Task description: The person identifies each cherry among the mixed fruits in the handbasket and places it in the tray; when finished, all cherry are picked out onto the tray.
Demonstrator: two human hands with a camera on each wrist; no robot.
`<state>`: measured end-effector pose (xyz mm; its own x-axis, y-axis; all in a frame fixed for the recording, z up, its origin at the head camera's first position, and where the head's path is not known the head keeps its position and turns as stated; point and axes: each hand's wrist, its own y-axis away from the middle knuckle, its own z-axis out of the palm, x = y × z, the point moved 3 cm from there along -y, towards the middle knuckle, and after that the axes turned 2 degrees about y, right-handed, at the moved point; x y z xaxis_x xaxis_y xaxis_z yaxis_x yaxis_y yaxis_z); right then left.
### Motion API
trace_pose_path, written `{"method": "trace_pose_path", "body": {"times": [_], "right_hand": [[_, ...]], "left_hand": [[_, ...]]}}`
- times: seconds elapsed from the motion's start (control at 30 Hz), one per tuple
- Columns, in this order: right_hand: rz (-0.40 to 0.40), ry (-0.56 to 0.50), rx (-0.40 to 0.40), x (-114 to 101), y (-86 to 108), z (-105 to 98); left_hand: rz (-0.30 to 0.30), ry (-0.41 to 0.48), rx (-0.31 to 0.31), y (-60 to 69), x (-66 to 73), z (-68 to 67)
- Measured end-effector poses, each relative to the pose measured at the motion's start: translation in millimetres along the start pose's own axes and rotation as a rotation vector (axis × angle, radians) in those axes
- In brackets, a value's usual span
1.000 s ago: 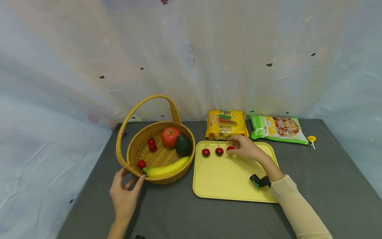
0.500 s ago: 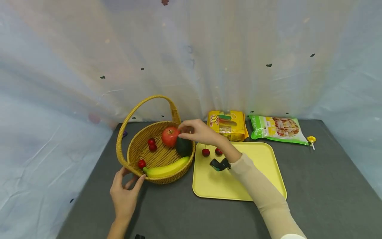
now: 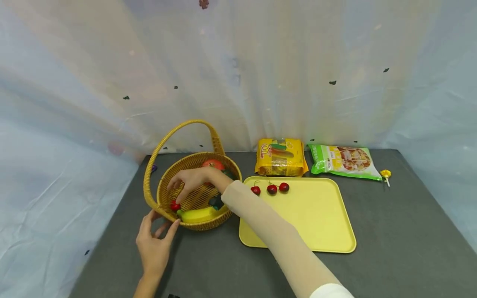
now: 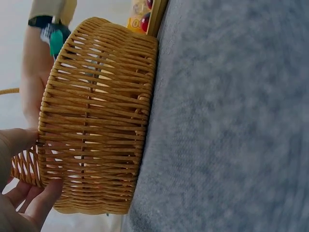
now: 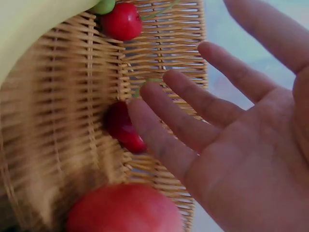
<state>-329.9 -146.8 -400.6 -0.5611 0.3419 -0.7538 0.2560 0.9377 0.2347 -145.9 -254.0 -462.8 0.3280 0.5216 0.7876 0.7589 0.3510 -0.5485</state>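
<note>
The left hand (image 3: 154, 245) pinched the rim of the wicker basket (image 3: 212, 224) at seven o'clock, while the right hand (image 3: 191, 181), fingers extended and grasping nothing (its palm showed bare), hung over the basket near its cherries (image 5: 118, 122), with the banana (image 3: 199, 215) at six o'clock. At three o'clock from it, the yellow tray (image 3: 309, 219) bore three more cherries (image 3: 272, 190) near its far edge.

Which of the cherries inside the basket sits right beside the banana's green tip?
The cherry at the top of the right wrist view; the other cherries showing there lie together lower down, nearer the large red fruit.
</note>
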Motion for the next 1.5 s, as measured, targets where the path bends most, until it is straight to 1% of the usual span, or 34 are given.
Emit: {"method": "trace_pose_path", "body": {"times": [0.1,0.2,0.37,0.43,0.5,0.63,0.73,0.9,1.1,1.2,1.37,1.43,1.5], "right_hand": [[0.017,-0.066,-0.015,6.2,-8.4,5.3],[0.029,-0.103,-0.023,12.9,-13.7,9.1],[0.038,-0.074,-0.012,21.1,-20.9,17.3],[0.035,-0.066,-0.002,22.7,-23.1,19.7],[0.040,-0.074,0.007,24.0,-24.9,21.7],[0.057,-0.110,0.001,24.4,-25.5,24.2],[0.058,-0.119,-0.009,23.0,-25.6,25.5],[0.044,-0.115,-0.010,19.8,-26.8,27.6],[0.054,-0.189,-0.016,17.1,-28.6,31.3],[0.050,-0.219,-0.036,16.0,-30.6,33.2],[0.037,-0.215,-0.062,12.7,-30.3,33.8],[0.001,-0.198,-0.039,10.3,-25.4,29.5],[-0.055,-0.165,0.003,8.3,-15.5,21.7]], "left_hand": [[-0.007,0.004,0.003,0.9,-0.2,0.0],[-0.017,0.006,0.006,0.3,4.3,0.7],[-0.013,-0.005,0.008,-0.9,24.1,1.3],[-0.006,-0.005,0.009,-1.0,28.1,0.9],[-0.004,-0.002,0.010,-0.9,25.0,0.5],[-0.001,0.011,0.010,-0.2,10.3,0.6],[0.001,0.017,0.006,0.1,3.5,0.1],[0.005,0.027,0.002,0.6,0.4,-0.7],[-0.002,0.005,0.004,1.6,1.2,-0.3],[0.002,-0.001,0.009,1.6,7.9,-0.5],[0.005,-0.004,0.011,-0.7,30.8,-1.9],[0.008,-0.006,0.008,-1.3,36.8,-1.9],[0.009,0.006,0.001,-1.4,38.5,-1.4]]}}
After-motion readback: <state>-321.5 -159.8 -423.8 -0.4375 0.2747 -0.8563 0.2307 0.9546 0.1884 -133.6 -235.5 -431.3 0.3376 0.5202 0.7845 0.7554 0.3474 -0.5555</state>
